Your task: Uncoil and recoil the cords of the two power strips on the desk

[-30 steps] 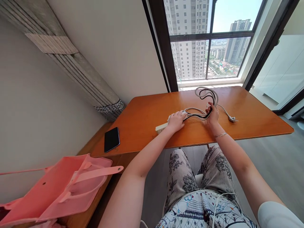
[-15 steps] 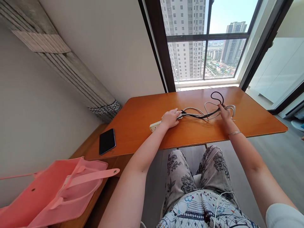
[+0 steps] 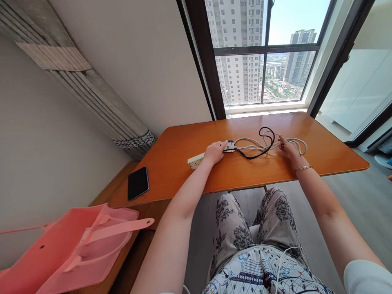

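Observation:
A white power strip (image 3: 194,161) lies on the brown table, its middle covered by my left hand (image 3: 214,152), which is closed around it. Beyond my fingers shows the strip's cord end, with a dark piece beside it. From there a white cable (image 3: 249,140) runs right in loose loops to my right hand (image 3: 289,148). The fingers of that hand are pinched on the white cable, and more of its loops stick out past the hand. A black cable (image 3: 256,157) rests between my hands, curled into a loop at its far end.
On the table's left lies a dark phone or small tablet (image 3: 138,183). A pink bag (image 3: 88,245) sits on a wooden surface at the lower left. The table's far edge (image 3: 266,115) meets the window; a curtain (image 3: 122,118) hangs at the left.
The black cable has slipped out of my right hand and dropped onto the table to its left. My left hand and the power strip have shifted slightly left.

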`<act>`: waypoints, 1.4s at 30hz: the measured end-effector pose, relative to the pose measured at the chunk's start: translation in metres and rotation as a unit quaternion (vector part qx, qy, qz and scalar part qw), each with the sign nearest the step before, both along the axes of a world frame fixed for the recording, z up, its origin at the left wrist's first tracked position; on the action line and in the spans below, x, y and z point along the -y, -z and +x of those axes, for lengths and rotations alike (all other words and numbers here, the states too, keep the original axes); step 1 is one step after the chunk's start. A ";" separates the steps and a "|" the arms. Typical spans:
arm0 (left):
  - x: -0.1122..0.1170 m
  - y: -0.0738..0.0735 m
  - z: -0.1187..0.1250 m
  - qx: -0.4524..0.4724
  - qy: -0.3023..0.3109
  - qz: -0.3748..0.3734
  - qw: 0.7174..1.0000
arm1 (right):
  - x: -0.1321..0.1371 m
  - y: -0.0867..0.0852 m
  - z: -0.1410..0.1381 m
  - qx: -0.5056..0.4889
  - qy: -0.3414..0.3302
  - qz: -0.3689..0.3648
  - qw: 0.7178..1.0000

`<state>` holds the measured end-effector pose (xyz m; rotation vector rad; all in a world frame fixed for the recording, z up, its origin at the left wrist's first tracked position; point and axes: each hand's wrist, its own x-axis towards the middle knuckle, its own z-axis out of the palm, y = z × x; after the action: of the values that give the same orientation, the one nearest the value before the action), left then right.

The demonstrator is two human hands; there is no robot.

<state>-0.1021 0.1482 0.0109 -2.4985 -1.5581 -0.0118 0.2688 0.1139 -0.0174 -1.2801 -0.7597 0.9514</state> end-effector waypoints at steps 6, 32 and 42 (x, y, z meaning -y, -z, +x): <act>-0.004 0.004 0.001 0.030 -0.036 0.011 0.999 | -0.012 -0.001 -0.023 -0.134 0.016 0.009 0.991; 0.041 -0.001 0.008 0.062 0.029 0.007 0.998 | 0.026 -0.006 -0.080 -0.016 -0.167 -0.031 0.985; 0.049 -0.017 0.023 0.048 0.024 -0.113 0.992 | 0.040 -0.030 -0.089 0.031 -0.142 0.097 0.985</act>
<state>-0.0787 0.0989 0.0276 -2.7472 -1.6170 0.0393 0.1799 0.0741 0.0122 -1.0519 -1.0786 1.0404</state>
